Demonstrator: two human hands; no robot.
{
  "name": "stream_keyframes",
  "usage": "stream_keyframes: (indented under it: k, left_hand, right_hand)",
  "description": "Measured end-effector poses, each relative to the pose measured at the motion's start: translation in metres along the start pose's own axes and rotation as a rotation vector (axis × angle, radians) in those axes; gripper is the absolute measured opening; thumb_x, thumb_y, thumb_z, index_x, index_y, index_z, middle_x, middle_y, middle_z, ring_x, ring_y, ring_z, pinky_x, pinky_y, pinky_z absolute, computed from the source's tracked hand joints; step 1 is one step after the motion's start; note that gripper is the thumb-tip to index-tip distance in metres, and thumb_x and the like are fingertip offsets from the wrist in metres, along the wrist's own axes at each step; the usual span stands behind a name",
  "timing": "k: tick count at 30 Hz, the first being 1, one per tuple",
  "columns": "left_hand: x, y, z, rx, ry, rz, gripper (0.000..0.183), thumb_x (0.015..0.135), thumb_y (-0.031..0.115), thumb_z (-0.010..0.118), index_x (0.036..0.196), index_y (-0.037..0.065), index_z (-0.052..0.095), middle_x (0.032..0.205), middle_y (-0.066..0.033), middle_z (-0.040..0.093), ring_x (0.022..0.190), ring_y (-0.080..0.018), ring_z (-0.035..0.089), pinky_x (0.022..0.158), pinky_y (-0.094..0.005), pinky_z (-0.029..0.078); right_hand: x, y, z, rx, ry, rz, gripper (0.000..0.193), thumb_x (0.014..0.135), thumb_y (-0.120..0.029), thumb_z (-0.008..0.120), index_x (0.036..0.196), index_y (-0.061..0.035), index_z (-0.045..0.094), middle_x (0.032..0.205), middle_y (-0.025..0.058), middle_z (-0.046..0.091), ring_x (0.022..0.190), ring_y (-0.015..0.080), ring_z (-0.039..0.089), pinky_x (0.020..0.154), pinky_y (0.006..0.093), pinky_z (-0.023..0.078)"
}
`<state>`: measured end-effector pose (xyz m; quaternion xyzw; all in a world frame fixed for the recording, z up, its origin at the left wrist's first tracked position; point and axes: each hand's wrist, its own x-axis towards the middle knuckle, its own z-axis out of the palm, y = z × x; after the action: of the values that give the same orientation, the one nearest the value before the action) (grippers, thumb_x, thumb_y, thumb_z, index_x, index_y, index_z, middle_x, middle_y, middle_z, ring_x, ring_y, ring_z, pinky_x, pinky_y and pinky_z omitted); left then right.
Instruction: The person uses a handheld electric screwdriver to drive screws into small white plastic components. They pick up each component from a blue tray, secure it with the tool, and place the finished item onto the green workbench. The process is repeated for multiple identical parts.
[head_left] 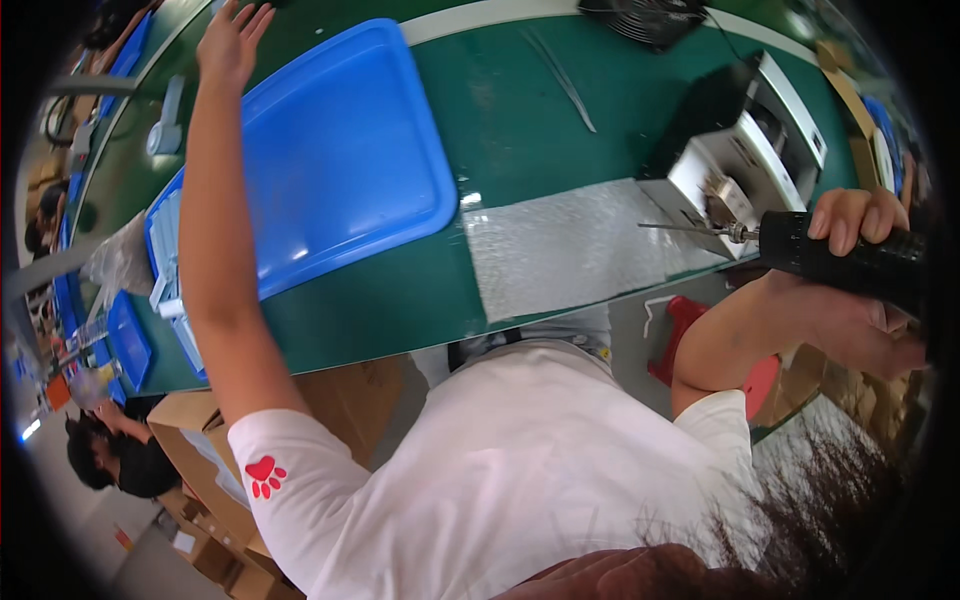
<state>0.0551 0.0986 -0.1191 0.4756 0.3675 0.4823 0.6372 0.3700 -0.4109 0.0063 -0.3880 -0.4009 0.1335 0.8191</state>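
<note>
My left arm reaches far across the table, past the left side of a large blue plastic tray [345, 150]. At its end my left hand [232, 45] has its fingers stretched out and slightly apart, with nothing seen in them. On the far right, my right hand [855, 225] is wrapped round a black electric screwdriver [785, 238]. Its thin bit points left, in front of a black and white metal housing [740, 150] with an open side that shows a metal part. Under the bit lies a sheet of bubble wrap [560, 250].
A black fan [650, 18] and thin grey strips [562, 80] lie on the green table [500, 130]. Light blue plastic parts [168, 250] and a clear bag [118, 255] are at the left. Below are a red stool [685, 330] and a cardboard box [200, 440]; another person [135, 460] sits lower left.
</note>
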Motion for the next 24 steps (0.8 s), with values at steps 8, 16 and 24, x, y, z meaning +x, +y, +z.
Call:
stream_keyframes:
  k: [8, 16, 24]
  left_hand:
    - [-0.227, 0.022, 0.102, 0.4, -0.456, 0.036, 0.033, 0.097, 0.024, 0.048, 0.116, -0.003, 0.054, 0.113, -0.0136, 0.059, 0.105, -0.0226, 0.06, 0.09, -0.0356, 0.047]
    - [-0.339, -0.003, 0.133, 0.388, -0.706, -0.046, 0.02, 0.096, 0.012, 0.048, 0.108, -0.001, 0.057, 0.107, -0.0102, 0.061, 0.095, -0.017, 0.06, 0.082, -0.0306, 0.048]
    - [-0.357, -0.021, 0.161, 0.281, -0.758, -0.096, 0.018, 0.096, 0.011, 0.051, 0.109, 0.0, 0.056, 0.104, -0.0063, 0.061, 0.092, -0.0134, 0.059, 0.08, -0.028, 0.047]
  right_hand:
    - [-0.041, 0.019, -0.039, -0.212, 0.203, 0.02, 0.107, 0.072, -0.085, 0.043, 0.142, -0.0069, 0.025, 0.083, 0.0191, 0.056, 0.057, 0.025, 0.055, 0.051, 0.0351, 0.047]
    - [-0.035, -0.001, -0.012, -0.327, 0.299, 0.024, 0.106, 0.071, -0.086, 0.042, 0.142, -0.0077, 0.027, 0.079, 0.0187, 0.055, 0.053, 0.025, 0.053, 0.05, 0.0355, 0.047]
    - [0.063, -0.088, -0.068, 0.065, 0.001, -0.315, 0.077, 0.07, -0.069, 0.046, 0.097, 0.0034, 0.051, 0.082, 0.0151, 0.046, 0.069, 0.0239, 0.047, 0.067, 0.0384, 0.04]
